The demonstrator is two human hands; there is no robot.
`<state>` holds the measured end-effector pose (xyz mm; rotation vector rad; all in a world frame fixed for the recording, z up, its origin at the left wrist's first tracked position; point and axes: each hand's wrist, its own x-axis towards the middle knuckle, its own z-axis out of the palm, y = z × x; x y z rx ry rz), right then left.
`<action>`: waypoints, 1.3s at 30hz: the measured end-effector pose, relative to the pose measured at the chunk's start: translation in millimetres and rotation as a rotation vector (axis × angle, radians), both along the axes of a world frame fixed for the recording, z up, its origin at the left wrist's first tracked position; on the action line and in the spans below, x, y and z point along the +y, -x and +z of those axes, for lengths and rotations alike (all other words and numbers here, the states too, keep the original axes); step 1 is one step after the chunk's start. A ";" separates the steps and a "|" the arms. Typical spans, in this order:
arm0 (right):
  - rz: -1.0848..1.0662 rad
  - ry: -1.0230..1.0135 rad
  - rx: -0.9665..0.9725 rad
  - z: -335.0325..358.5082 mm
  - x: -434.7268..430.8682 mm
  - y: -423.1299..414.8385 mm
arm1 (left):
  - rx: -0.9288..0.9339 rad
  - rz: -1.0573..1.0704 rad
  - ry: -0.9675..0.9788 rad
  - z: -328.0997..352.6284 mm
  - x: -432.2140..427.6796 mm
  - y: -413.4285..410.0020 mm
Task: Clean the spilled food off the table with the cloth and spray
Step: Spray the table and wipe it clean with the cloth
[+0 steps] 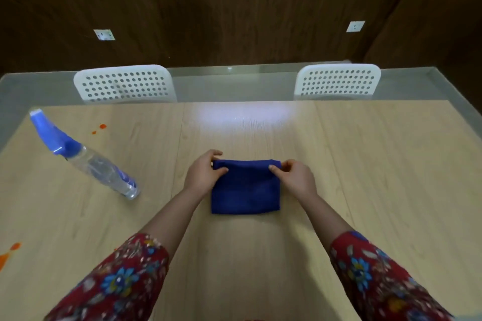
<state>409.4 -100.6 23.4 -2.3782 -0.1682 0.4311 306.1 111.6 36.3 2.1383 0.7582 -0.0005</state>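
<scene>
A folded blue cloth lies flat in the middle of the light wooden table. My left hand pinches its far left corner, and my right hand pinches its far right corner. A clear spray bottle with a blue trigger head stands at the left, apart from both hands. Small orange spill drops sit on the table behind the bottle. A larger orange smear marks the near left edge.
Two white perforated chairs stand at the table's far side. A dark wood-panelled wall rises behind them. The table's left edge runs close to the bottle and the orange smear.
</scene>
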 end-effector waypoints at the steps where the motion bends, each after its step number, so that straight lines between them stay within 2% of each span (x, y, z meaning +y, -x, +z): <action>1: 0.013 0.152 -0.057 -5.1 5.6 -7.3 | 0.075 -0.029 -0.026 -9.0 3.6 -10.2; 3: 0.082 0.277 -0.211 -17.5 12.4 -11.8 | 0.186 -0.074 -0.140 -27.3 5.1 -18.7; 5: 0.299 0.284 -0.285 -27.5 21.1 -8.2 | 0.240 -0.063 -0.211 -39.5 3.3 -20.9; 7: 0.528 0.382 -0.255 -31.8 32.2 -5.1 | 0.269 -0.058 -0.172 -43.7 2.4 -24.6; 9: 0.584 0.485 -0.146 -28.0 40.7 -10.2 | 0.294 -0.100 -0.144 -40.3 2.2 -27.9; 11: 0.558 0.472 0.070 -16.7 42.1 -18.4 | 0.239 -0.137 -0.169 -36.2 3.1 -33.9; 14: 0.322 0.076 0.357 -4.0 19.5 -31.0 | -0.025 -0.169 -0.148 -23.9 -6.7 -57.3; 16: 0.079 -0.131 0.348 1.8 -8.5 -41.7 | -0.256 -0.206 -0.107 -8.7 -20.4 -83.3; 18: -0.117 -0.119 0.275 1.4 -39.7 -51.7 | -0.392 -0.257 -0.162 1.2 -32.6 -105.6; 21: -0.223 0.376 0.032 -11.5 -73.6 -61.9 | -0.353 -0.263 -0.304 -10.9 -35.1 -118.8; 22: -0.195 0.464 -0.124 -17.1 -74.4 -64.3 | -0.314 -0.260 -0.346 -20.0 -31.1 -117.4; 24: -0.025 0.436 -0.365 -28.4 -61.2 -73.8 | -0.205 -0.283 -0.428 -40.4 -17.2 -112.8; 26: 0.168 0.481 -0.337 -43.9 -40.7 -81.9 | -0.083 -0.310 -0.480 -61.1 4.1 -103.9; 28: 0.242 0.584 -0.259 -62.3 -31.3 -81.2 | 0.016 -0.315 -0.541 -77.1 27.0 -90.9; 31: 0.254 0.595 -0.269 -72.0 -40.4 -93.7 | 0.079 -0.294 -0.568 -91.0 47.2 -81.8; 36: -0.018 0.599 -0.212 -72.6 -16.7 -200.9 | 0.073 -0.259 -0.564 -95.2 45.9 -84.7; 39: 0.068 0.538 -0.246 -72.7 39.1 -219.6 | 0.070 -0.251 -0.559 -96.2 46.0 -83.9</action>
